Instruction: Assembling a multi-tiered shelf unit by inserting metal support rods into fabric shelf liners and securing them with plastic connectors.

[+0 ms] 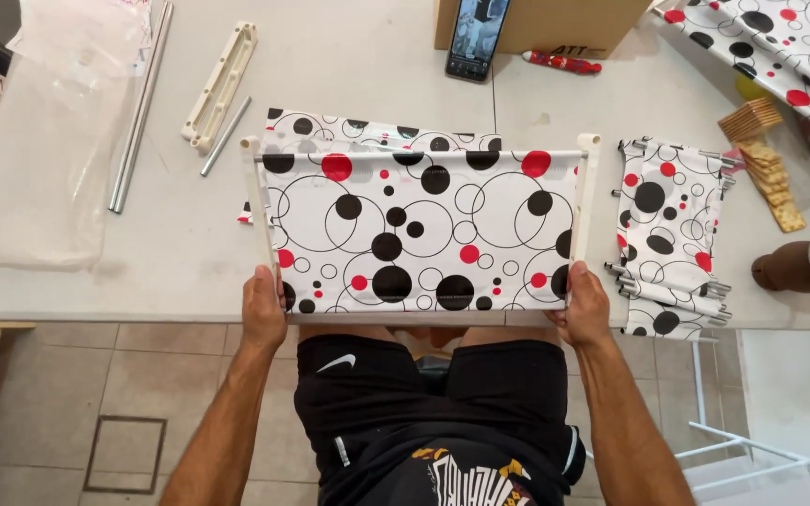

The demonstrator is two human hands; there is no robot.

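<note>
A rectangular shelf panel (424,230) of white fabric with black and red circles is stretched between two metal rods and cream plastic side bars. It lies at the near edge of the white table (171,244). My left hand (262,307) grips its near left corner. My right hand (581,307) grips its near right corner. Another piece of the same fabric (367,131) pokes out from under the panel's far side.
A folded bundle of fabric with rods (667,234) lies to the right. Two long metal tubes (141,103), a cream plastic bar (220,84), a short rod (227,136) and a plastic bag (49,150) lie left. A phone (476,37) leans on a cardboard box (555,23). Crackers (766,164) and a jar (808,264) sit far right.
</note>
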